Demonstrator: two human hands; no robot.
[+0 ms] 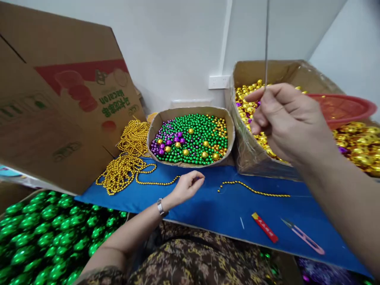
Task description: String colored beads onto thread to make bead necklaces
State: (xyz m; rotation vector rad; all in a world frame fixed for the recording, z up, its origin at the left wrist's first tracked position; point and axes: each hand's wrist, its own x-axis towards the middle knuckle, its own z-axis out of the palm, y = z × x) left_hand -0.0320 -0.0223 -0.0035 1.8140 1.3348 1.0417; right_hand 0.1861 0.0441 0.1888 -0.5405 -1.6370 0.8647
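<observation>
My right hand (292,118) is raised over the right side of the table. Thumb and forefinger pinch the lower end of a long thin needle (266,43), which points straight up past the frame's top. My left hand (188,187), with a metal watch on the wrist, is closed in a pinch low over the blue cloth. A string of gold beads (157,183) runs from the pile of bead strands (123,170) to its fingers; the very tip of the pinch is too small to make out. Between the hands lies a short gold bead strand (255,189) with thread trailing right.
A cardboard tray (151,154) holds green, purple and gold beads. Right of it stands a box (252,168) of gold beads with a red basket (350,107). Thread snips (305,237) and a red packet (265,228) lie in front. Large green beads (47,237) fill the lower left.
</observation>
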